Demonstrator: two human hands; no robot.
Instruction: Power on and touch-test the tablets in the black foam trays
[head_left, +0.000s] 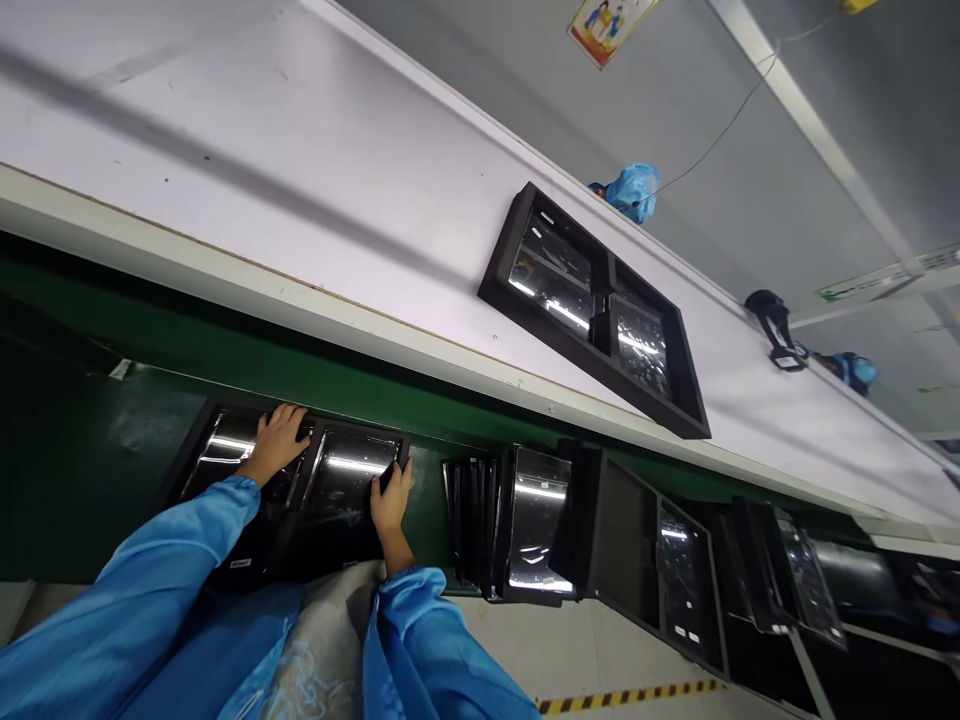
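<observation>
Blue sleeves cover both of the person's forearms, and two bare hands rest on one black two-compartment tray (298,497). Three such trays can be made out: this one on the green lower surface (429,500), a second tray (555,335) on the white benchtop (300,180), and a third tray (718,605) tilted up further right. Two blue caps (636,190) (855,370) show beyond the bench. Between the first and third trays stand several upright glossy black panels (538,520), packed too tightly to count; more dark panels (806,575) lean at the far right.

The left hand (279,447) is loosely spread over the upper part of the tray, fingers reaching toward its back rim and divider. The right hand (391,505) sits at the tray's right edge with fingers bent; whether it grips the rim I cannot tell. A narrow strip of green separates that edge from the upright panels, while a wider stretch runs to the left. The tray's back edge lies close beneath the bench front.

Each compartment under the hands holds a glossy black sheet. The second tray has shiny, reflective pieces in both compartments; the third shows a glossy sheet in its right compartment and a matte dark floor in its left.
</observation>
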